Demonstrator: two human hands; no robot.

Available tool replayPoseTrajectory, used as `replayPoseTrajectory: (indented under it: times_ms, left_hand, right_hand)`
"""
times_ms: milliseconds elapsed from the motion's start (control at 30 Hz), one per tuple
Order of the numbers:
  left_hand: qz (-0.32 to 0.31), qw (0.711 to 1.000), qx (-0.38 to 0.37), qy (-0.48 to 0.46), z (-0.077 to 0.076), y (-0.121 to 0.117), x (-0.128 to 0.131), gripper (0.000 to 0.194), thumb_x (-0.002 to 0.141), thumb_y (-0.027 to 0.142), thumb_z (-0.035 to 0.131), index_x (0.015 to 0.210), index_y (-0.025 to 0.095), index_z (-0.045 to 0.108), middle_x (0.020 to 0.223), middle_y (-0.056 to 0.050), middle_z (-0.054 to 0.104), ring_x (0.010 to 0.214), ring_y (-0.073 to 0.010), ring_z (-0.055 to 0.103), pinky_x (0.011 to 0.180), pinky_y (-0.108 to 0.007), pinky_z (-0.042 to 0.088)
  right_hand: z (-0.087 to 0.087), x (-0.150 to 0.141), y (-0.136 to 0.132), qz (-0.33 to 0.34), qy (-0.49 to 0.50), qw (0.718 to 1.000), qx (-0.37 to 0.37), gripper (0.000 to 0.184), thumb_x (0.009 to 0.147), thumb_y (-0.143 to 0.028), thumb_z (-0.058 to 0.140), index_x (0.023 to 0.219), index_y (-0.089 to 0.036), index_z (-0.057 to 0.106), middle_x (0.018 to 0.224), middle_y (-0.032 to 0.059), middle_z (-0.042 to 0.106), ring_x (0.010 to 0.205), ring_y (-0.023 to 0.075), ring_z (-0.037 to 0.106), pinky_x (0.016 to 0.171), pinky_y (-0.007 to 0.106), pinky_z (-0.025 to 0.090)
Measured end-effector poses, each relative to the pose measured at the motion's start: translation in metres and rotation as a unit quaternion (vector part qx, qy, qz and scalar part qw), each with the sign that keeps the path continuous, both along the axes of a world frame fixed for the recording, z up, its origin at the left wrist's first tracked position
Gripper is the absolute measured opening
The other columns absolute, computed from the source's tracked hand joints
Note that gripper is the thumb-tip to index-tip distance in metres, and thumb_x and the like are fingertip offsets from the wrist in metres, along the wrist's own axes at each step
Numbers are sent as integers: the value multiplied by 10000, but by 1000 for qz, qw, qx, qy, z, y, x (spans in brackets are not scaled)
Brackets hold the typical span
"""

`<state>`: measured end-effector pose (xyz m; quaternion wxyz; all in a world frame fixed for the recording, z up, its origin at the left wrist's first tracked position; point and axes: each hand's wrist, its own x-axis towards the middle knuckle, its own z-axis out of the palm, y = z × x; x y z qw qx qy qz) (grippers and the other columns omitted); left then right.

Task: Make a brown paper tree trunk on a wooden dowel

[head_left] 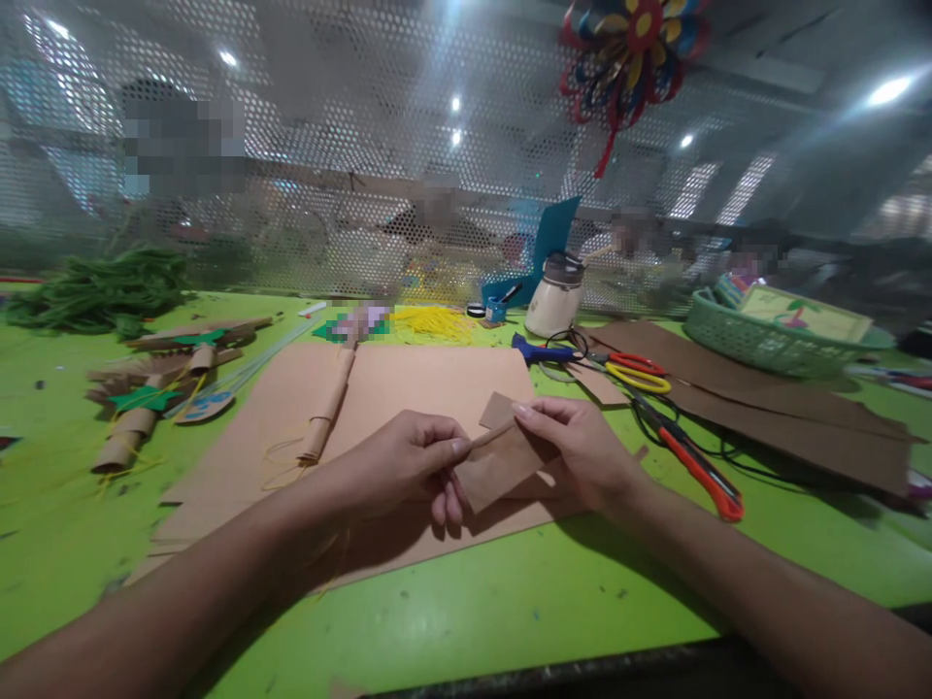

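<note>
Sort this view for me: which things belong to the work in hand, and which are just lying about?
Seemingly part of the work:
small brown paper piece, held in both hands
large brown sheets beneath it
brown paper roll on those sheets, probably

Apparently just lying about, untouched:
green yarn
pale jar
green basket
red-handled tool

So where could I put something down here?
On the speckled green table between the brown sheets and its near edge; also right of the orange-handled tool, below the brown cardboard. Crowded: around the scissors and jug.
</note>
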<state>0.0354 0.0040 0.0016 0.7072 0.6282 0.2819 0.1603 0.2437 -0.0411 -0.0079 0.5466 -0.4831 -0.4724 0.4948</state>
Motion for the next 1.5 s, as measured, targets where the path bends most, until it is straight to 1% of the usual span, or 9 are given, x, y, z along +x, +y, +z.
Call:
replayPoseTrajectory:
  times_ms: [200, 333, 500, 633, 800, 1000, 1167, 1400, 1500]
  left_hand:
    - [69, 990, 118, 41, 0, -1, 5, 368, 751, 490, 708, 869, 145, 658, 701, -31, 647, 586, -138, 567, 544, -259, 426]
    - [93, 985, 137, 39, -1, -2, 9, 311, 752, 451, 687, 729, 148, 623, 616, -11, 583, 545, -124, 496, 521, -247, 365]
    - [78, 984, 148, 67, 7, -5, 5, 288, 773, 422, 626, 702, 143, 621, 591, 16, 518, 559, -110, 433, 528, -226, 312]
    - [56, 984, 151, 81, 11, -9, 5, 280, 787, 410, 600, 707, 143, 621, 611, 30, 508, 567, -102, 406, 543, -223, 310]
    - [34, 979, 181, 88, 0, -11, 6, 309, 817, 444, 592, 709, 158, 633, 616, 36, 528, 591, -117, 433, 561, -234, 310]
    - [33, 974, 203, 92, -2, -10, 5, 277, 831, 420, 597, 796, 156, 670, 659, 21, 576, 620, -123, 480, 584, -230, 347]
    - [28, 968, 220, 122, -2, -1, 2, 245, 821, 415, 612, 812, 171, 600, 548, 55, 506, 507, -110, 451, 509, -222, 333]
    - [19, 938, 309, 152, 0, 4, 1, 216, 846, 335, 533, 760, 163, 631, 691, 4, 587, 651, -134, 506, 621, -248, 386]
    - [27, 917, 354, 180, 1, 5, 1, 186, 826, 293, 535, 762, 163, 652, 748, -20, 636, 713, -162, 556, 665, -269, 414]
  right_hand:
    - [2, -6, -3, -12, -106, 994, 34, 355, 745, -498, 712, 662, -156, 665, 607, -9, 549, 570, 122, 444, 542, 260, 334]
    - [3, -12, -8, -3, -134, 990, 44, 343, 770, -492, 685, 676, -163, 671, 612, -8, 541, 581, 124, 435, 553, 264, 336]
    - [7, -11, -10, -10, -127, 991, 36, 307, 723, -447, 727, 636, -165, 643, 588, -15, 519, 557, 110, 404, 535, 258, 311]
    - [13, -6, -8, 38, -139, 989, 32, 278, 721, -423, 720, 642, -166, 649, 584, -12, 533, 548, 109, 417, 527, 256, 318]
    - [20, -4, -9, 125, -233, 963, 51, 188, 740, -349, 698, 708, -168, 737, 668, 33, 671, 617, 149, 541, 580, 275, 390]
    - [19, -1, -9, 95, -314, 942, 74, 196, 743, -329, 671, 663, -160, 730, 608, 21, 653, 583, 142, 531, 550, 259, 374]
    - [20, 7, -4, 114, -374, 919, 57, 174, 744, -291, 642, 688, -146, 720, 632, 9, 653, 603, 131, 544, 558, 235, 381]
    - [18, 14, 1, 158, -400, 901, 58, 158, 786, -251, 605, 730, -151, 714, 674, -2, 658, 637, 127, 559, 589, 233, 395]
    - [14, 13, 3, 156, -441, 879, 98, 148, 803, -206, 605, 728, -149, 719, 686, 9, 665, 656, 134, 568, 616, 243, 407]
